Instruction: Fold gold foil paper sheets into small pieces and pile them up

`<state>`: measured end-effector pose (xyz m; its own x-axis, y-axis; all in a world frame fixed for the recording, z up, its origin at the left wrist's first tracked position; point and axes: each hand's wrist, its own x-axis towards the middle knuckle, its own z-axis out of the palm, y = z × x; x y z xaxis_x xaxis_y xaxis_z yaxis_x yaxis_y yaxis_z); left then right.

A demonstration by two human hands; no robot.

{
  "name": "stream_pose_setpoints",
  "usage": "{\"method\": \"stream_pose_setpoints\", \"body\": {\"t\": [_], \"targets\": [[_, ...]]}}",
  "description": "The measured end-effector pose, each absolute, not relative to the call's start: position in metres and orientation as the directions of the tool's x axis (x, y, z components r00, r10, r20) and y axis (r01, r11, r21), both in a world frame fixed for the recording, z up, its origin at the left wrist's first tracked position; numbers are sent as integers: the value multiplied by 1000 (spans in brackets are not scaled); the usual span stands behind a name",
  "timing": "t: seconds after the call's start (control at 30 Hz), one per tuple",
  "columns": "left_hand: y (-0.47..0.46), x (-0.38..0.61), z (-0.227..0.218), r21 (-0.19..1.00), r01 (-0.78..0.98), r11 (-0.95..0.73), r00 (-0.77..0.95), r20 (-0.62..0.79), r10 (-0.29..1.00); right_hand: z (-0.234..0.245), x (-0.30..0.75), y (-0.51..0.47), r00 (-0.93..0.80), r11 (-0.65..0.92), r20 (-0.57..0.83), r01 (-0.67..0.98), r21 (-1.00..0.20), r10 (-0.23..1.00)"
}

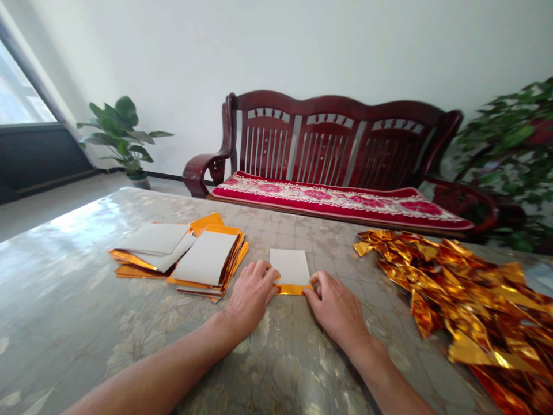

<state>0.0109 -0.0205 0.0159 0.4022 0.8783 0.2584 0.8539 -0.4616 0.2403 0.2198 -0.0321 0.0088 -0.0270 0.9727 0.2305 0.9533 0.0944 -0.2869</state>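
A small sheet of paper [291, 266], white on top and gold foil underneath, lies on the patterned table [78, 311] in front of me. Its near edge is turned up into a narrow gold fold. My left hand [250, 294] pinches the fold's left end with curled fingers. My right hand [334, 305] pinches the right end in the same way. To the left sit stacks of flat gold-and-white sheets [203, 259]. To the right lies a pile of folded gold foil pieces [466, 311].
A dark red wooden bench [328, 144] with a red floral cushion [337, 202] stands behind the table. A potted plant [123, 138] is at the back left by a window, and a leafy plant [514, 161] at the right.
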Motion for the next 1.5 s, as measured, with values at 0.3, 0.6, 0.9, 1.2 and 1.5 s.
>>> {"method": "stream_pose_setpoints", "body": {"t": [0.3,0.6,0.9,1.2,1.5], "targets": [[-26,11,16,146,685,-714,695,161,700,4,221,-30,-29,101,249,954,-282,968],[-48,27,19,39,769,-639,628,144,765,6,221,-36,-120,207,363,955,-212,924],[-47,30,15,-13,768,-640,634,159,757,12,198,-60,-446,559,410,802,-212,795],[-47,20,12,-5,796,-606,598,163,784,-1,200,-62,-373,401,306,915,-34,876],[-54,13,13,-77,823,-563,568,131,812,5,207,-62,-284,281,271,958,53,919]]}}
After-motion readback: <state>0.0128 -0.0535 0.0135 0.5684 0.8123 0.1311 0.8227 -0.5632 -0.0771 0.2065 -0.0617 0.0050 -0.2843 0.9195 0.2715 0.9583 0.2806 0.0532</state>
